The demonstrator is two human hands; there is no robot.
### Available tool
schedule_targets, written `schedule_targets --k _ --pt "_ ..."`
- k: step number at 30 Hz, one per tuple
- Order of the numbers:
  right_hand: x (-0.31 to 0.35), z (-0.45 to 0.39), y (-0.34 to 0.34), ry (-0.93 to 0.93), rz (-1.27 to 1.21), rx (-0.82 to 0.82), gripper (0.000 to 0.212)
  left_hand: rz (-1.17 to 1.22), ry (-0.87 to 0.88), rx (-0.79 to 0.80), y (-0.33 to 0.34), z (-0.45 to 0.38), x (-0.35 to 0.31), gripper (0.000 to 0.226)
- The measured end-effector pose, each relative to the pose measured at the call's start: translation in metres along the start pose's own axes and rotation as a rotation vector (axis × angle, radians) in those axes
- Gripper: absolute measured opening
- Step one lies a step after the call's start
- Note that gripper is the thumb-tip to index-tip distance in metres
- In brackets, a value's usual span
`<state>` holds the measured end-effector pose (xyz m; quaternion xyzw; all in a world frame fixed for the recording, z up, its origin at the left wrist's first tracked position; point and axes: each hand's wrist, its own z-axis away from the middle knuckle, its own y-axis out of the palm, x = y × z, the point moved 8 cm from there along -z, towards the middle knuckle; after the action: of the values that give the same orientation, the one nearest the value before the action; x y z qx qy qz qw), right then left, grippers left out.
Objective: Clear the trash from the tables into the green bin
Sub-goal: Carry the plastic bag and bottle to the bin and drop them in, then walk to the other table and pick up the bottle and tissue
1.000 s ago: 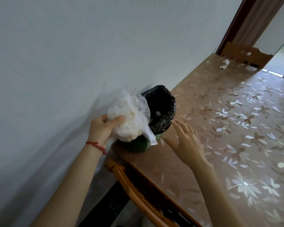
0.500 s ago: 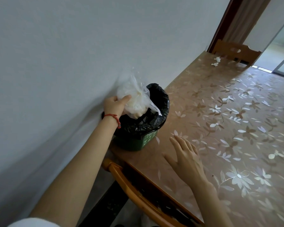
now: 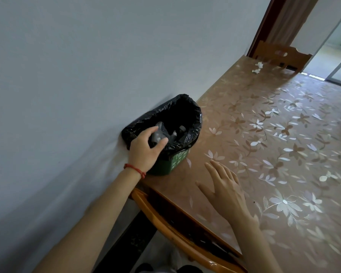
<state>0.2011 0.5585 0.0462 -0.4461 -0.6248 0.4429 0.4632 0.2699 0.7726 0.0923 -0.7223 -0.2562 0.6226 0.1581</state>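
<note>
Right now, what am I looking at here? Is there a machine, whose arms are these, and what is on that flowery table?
There is no machine. A person wears a wide-angle camera on the head, so this one picture looks forward and down at their own two bare arms.

The left hand, with a red string bracelet on its wrist, reaches over the small green bin with a black plastic liner, which stands on the table against the grey wall. Whether its fingers hold the clear plastic seen at the bin's mouth cannot be told. The right hand hovers open over the brown floral tablecloth.

Small white crumpled paper scraps lie at the table's far end, near a wooden chair.
</note>
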Motion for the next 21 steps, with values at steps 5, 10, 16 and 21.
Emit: schedule_targets --k 5,10,16,21 --pt "-0.002 0.014 -0.001 0.038 0.026 -0.015 0.064 -0.415 0.331 0.082 0.02 0.041 -0.013 0.061" --pt "-0.005 0.035 -0.001 0.103 0.036 -0.01 0.065 -0.592 0.467 0.175 0.043 0.072 -0.008 0.06" --pt "-0.02 0.071 -0.004 0.232 0.062 -0.027 0.059 -0.653 0.538 0.298 0.07 0.097 -0.001 0.062" --pt "-0.041 0.102 0.001 0.336 0.02 0.014 0.061 -0.652 0.557 0.397 0.096 0.112 -0.003 0.064"
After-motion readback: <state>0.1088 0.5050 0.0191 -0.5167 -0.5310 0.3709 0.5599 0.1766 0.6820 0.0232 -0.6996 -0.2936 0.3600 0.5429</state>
